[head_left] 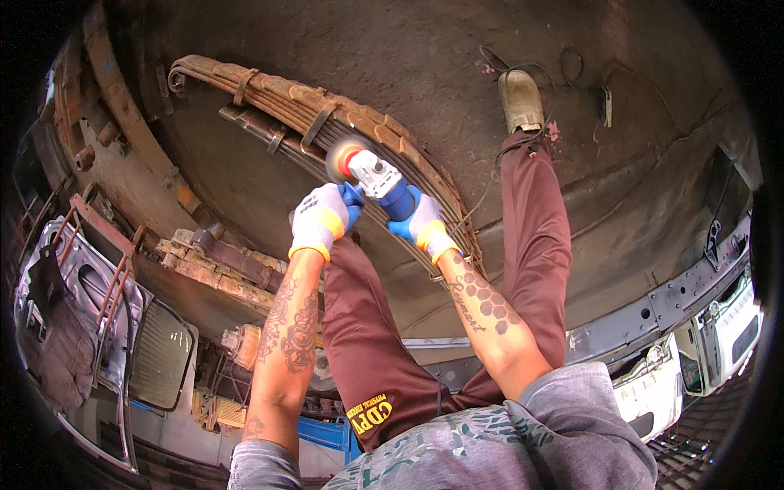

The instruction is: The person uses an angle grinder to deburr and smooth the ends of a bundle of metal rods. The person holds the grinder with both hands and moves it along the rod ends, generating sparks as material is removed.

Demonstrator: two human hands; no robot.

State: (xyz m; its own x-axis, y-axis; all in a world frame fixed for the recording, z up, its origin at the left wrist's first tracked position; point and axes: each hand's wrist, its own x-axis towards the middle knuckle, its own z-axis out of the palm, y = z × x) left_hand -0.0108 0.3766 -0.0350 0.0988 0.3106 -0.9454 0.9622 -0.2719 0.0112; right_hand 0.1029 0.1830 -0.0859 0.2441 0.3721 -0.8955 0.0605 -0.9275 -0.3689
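Note:
An angle grinder [380, 181] with a blue body and a silver head is held between my hands. My left hand [317, 217], in a white glove with blue fingers and a yellow cuff, is closed round its side handle. My right hand [426, 220], gloved alike, grips the grinder's blue body. The round disc [344, 160] is smeared as if spinning; its kind is unclear. It lies over the edge of a rusty leaf spring pack [365, 123], but I cannot tell whether it touches. Metal clamps [318, 126] band the stacked, curved leaves.
A dark cord [492, 175] trails over the floor and past my shoe [521, 100]. Rusty metal beams [131, 106] and stacked parts [237, 265] lie at the left. A vehicle door frame [90, 286] leans there too. White vehicle cabs [653, 384] stand at the lower right.

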